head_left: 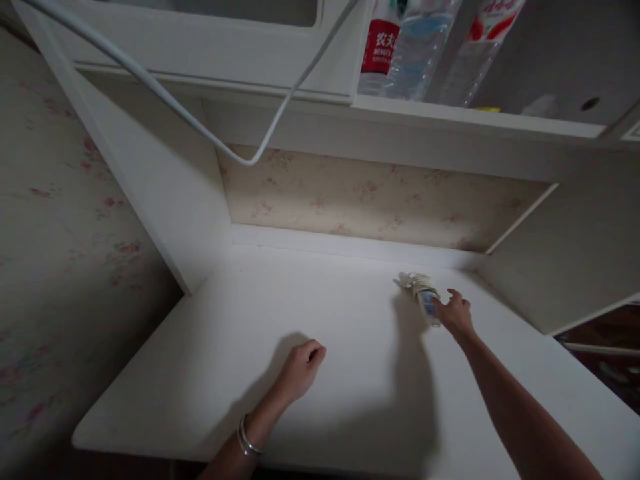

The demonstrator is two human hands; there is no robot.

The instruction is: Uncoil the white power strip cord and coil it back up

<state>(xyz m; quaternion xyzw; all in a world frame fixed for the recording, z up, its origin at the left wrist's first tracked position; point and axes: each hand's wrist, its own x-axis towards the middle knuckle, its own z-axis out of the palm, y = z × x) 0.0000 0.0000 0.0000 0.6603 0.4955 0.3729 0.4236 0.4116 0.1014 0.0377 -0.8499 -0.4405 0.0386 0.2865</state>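
Observation:
A slim white item with a blue label and a pale cord wound round its far end (pixel 426 301) lies on the white desk (pixel 320 293), toward the right; it looks like a power strip, though its exact kind is hard to make out. My right hand (pixel 456 312) is beside it with fingers apart, the thumb at the label's edge; whether it touches is unclear. My left hand (pixel 301 365), with silver bangles (pixel 247 437) at the wrist, is curled into a loose fist over the middle of the desk, nothing visible in it.
Above the desk a shelf (pixel 480 119) holds several plastic bottles (pixel 420 50). A white cable (pixel 250 160) hangs in front of the cabinet. Side panels (pixel 165 180) close off the desk's left and right, and floral wallpaper (pixel 350 200) covers the back.

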